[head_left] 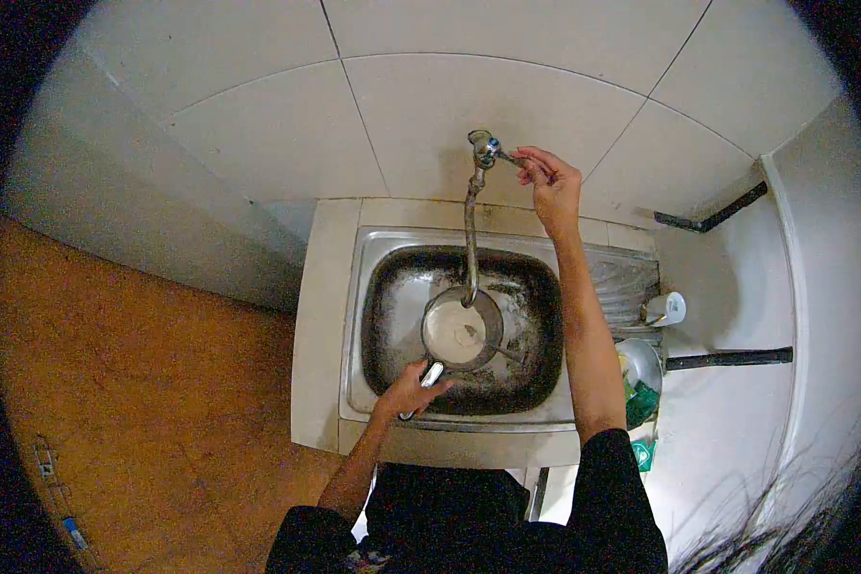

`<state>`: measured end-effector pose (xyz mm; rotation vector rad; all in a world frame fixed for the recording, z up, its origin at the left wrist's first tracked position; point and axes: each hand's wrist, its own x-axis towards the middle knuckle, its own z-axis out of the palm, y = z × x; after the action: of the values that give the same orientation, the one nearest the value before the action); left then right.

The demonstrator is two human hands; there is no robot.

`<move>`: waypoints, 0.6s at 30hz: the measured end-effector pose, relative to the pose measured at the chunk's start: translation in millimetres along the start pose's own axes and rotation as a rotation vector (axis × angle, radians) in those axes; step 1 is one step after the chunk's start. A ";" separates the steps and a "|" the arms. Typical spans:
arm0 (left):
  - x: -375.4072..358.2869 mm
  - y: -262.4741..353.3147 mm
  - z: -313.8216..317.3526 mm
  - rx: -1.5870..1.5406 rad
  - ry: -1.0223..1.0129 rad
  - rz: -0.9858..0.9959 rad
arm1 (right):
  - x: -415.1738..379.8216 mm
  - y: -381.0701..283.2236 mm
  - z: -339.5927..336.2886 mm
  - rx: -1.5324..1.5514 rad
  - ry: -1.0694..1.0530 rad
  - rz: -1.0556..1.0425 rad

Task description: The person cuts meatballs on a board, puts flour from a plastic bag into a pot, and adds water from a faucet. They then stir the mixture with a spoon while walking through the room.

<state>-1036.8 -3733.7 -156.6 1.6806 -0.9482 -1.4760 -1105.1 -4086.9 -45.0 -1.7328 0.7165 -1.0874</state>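
Note:
My left hand (411, 390) is wrapped round the white handle of a saucepan (494, 337), which I hold over the sink basin (392, 316). Cloudy, pale liquid (450, 330) shows inside the pan. Above it, the curved spout of the wall faucet (470, 210) ends over the pan's far rim. Up at the wall, my right hand (551, 182) pinches the faucet's lever handle (512, 156) between thumb and fingers.
Right of the basin, a white cup (664, 309) lies on the ridged drainboard (612, 277). A metal bowl (639, 360) with something green in it stands near my right forearm. Black brackets (727, 360) stick out at the right. Brown floor (143, 392) spreads to the left.

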 end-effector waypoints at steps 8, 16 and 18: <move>13.3 -22.4 -0.6 0.050 0.019 0.037 | 9.7 16.3 -2.1 -0.013 -0.001 -0.079; 0.9 13.9 -6.8 0.042 -0.028 -0.061 | 13.3 14.2 -2.4 -0.020 -0.009 -0.091; 5.4 3.0 -5.2 0.035 -0.025 -0.048 | 14.7 11.9 -2.7 -0.008 -0.025 -0.057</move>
<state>-1031.4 -3739.7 -156.1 1.7241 -0.9584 -1.5232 -1101.2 -4104.9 -50.3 -1.7799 0.6604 -1.1011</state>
